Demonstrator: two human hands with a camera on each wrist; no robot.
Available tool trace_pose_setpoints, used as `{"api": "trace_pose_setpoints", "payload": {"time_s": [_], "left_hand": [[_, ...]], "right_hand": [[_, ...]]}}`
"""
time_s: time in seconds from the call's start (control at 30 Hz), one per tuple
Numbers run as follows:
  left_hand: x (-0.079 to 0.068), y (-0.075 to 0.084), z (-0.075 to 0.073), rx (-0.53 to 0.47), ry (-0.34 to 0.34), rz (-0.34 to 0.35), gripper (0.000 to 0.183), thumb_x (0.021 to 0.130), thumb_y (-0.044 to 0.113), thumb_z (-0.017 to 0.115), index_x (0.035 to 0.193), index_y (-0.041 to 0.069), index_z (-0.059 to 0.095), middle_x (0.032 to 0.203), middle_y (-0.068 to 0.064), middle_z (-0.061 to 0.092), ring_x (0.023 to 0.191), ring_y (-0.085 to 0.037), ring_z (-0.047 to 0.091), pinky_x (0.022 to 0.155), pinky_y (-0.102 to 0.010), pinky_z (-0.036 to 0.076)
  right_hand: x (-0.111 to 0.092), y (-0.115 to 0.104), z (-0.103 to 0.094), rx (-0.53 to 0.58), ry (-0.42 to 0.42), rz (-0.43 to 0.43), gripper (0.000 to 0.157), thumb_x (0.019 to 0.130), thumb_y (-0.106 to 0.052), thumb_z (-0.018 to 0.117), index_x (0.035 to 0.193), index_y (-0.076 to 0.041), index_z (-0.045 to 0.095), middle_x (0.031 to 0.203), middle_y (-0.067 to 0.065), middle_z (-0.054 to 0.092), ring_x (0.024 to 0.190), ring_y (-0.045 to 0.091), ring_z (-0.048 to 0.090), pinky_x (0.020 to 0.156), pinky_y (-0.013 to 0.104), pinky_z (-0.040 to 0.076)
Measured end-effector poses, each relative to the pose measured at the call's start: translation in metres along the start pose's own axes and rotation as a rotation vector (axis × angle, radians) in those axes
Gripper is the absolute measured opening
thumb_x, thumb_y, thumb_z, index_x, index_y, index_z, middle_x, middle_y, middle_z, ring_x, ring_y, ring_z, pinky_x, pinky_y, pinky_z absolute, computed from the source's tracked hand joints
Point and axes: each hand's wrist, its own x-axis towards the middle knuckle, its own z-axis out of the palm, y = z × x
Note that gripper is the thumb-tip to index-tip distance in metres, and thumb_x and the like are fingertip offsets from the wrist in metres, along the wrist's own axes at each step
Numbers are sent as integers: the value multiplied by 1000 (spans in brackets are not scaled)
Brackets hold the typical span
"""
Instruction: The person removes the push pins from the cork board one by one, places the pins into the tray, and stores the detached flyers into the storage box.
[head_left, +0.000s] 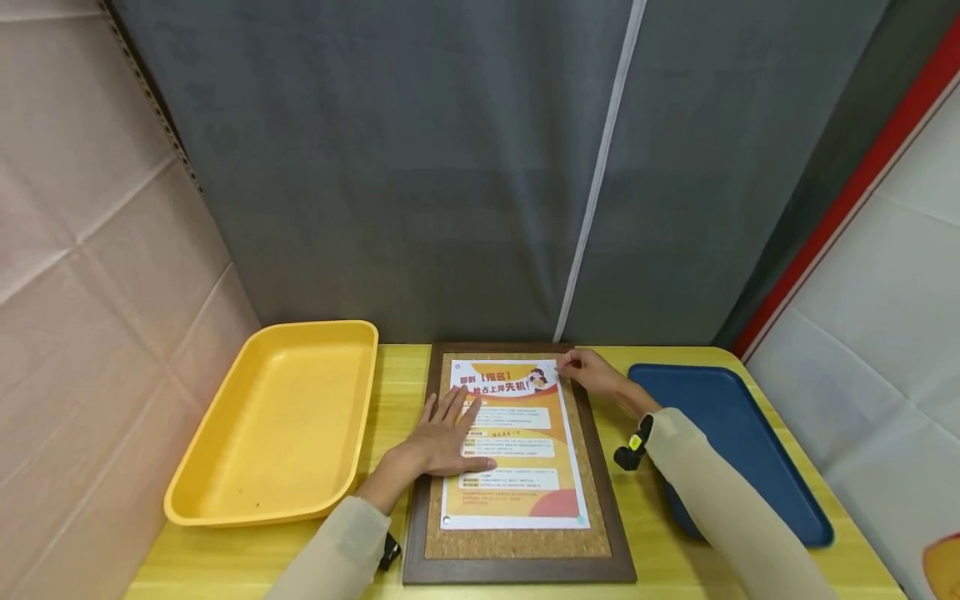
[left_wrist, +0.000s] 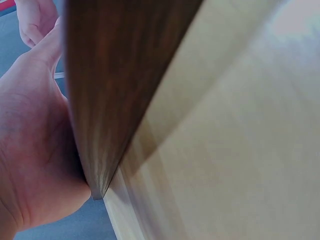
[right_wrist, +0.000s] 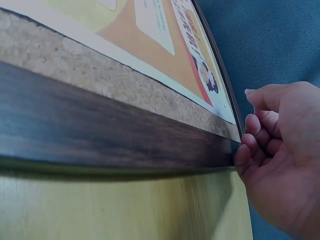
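A printed orange-and-white poster [head_left: 517, 479] lies on a cork board [head_left: 517, 546] with a dark brown frame [head_left: 517, 572]. My left hand [head_left: 442, 442] rests flat on the poster's left side, fingers spread and thumb pointing right; its heel lies over the frame's left edge. At the poster's top right corner is my right hand [head_left: 588, 372], with thumb and fingers bent together. Whether anything small sits between those fingertips cannot be made out. In the right wrist view, the right hand's curled lower fingers [right_wrist: 245, 155] are at the frame's edge. Small round spots mark the poster's lower corners.
To the left stands a yellow tray [head_left: 273, 417] with a raised rim. A dark blue tray [head_left: 738, 450] lies at the right, beneath my right forearm. The yellow wood-grain table [head_left: 397, 375] meets a grey curtain [head_left: 420, 208] at the back.
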Motion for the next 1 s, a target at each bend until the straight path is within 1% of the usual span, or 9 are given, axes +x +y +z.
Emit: {"api": "trace_pose_setpoints", "payload": {"time_s": [0.13, 0.3, 0.4, 0.47, 0.57, 0.7, 0.77, 0.9, 1.0], "left_hand": [[0, 1, 0, -6, 0, 2, 114, 93, 83, 50, 172, 15, 5, 178, -17, -3, 164, -37, -3, 129, -63, -1], [1, 0, 0, 1, -4, 6, 114, 93, 84, 49, 172, 14, 4, 178, -18, -3, 164, -37, -3, 129, -64, -2], [1, 1, -1, -3, -5, 9, 114, 94, 83, 50, 172, 14, 5, 178, -18, -2, 164, -37, -2, 129, -64, -1], [1, 1, -1, -5, -2, 9, 113, 94, 83, 50, 172, 14, 7, 178, -18, -1, 165, -37, -1, 129, -63, -1], [1, 2, -1, -7, 6, 8, 113, 93, 83, 50, 172, 15, 8, 178, -17, 1, 165, -37, 0, 129, -63, 0], [2, 2, 0, -3, 6, 5, 112, 94, 83, 50, 172, 15, 8, 178, -17, 0, 165, -36, -1, 129, -63, 0], [1, 2, 0, -1, 6, 6, 112, 94, 83, 50, 172, 15, 7, 178, -17, -1, 165, -36, -1, 129, -63, 0], [1, 3, -1, 0, 7, 6, 113, 94, 84, 49, 172, 15, 6, 178, -17, -1, 165, -37, -2, 129, -63, 0], [1, 3, -1, 4, 7, 5, 113, 93, 84, 48, 172, 15, 6, 178, -17, -1, 165, -37, -2, 129, -63, 0]], "right_hand": [[-5, 1, -4, 18, 1, -7, 14, 108, -5, 58, 107, 6, 68, 112, 19, 67, 98, 21, 58, 84, 29, 48], [-11, 2, -11, 18, 6, -2, 15, 108, -8, 60, 105, 4, 68, 104, 16, 66, 94, 19, 55, 83, 30, 47], [-15, 3, -15, 7, 3, 9, 15, 109, -9, 58, 105, 3, 67, 102, 15, 66, 93, 19, 55, 83, 31, 46], [-18, 4, -18, 3, 2, 5, 16, 109, -9, 57, 107, 4, 67, 101, 15, 65, 92, 20, 55, 83, 32, 47], [-24, 5, -23, 12, 0, -6, 18, 110, -9, 56, 110, 7, 65, 104, 19, 65, 94, 24, 56, 85, 39, 49], [-30, 8, -31, 28, -4, -25, 21, 111, -8, 55, 113, 11, 65, 110, 27, 65, 98, 33, 60, 88, 47, 51], [-32, 10, -35, 26, -8, -38, 21, 110, -6, 54, 114, 12, 65, 111, 28, 65, 99, 36, 60, 86, 46, 51], [-36, 16, -44, 26, -6, -29, 21, 110, -5, 54, 115, 12, 65, 112, 28, 64, 97, 35, 59, 81, 40, 52], [-40, 20, -51, 29, -4, -26, 21, 110, -6, 54, 116, 12, 64, 114, 28, 64, 97, 35, 58, 82, 42, 53]]}}
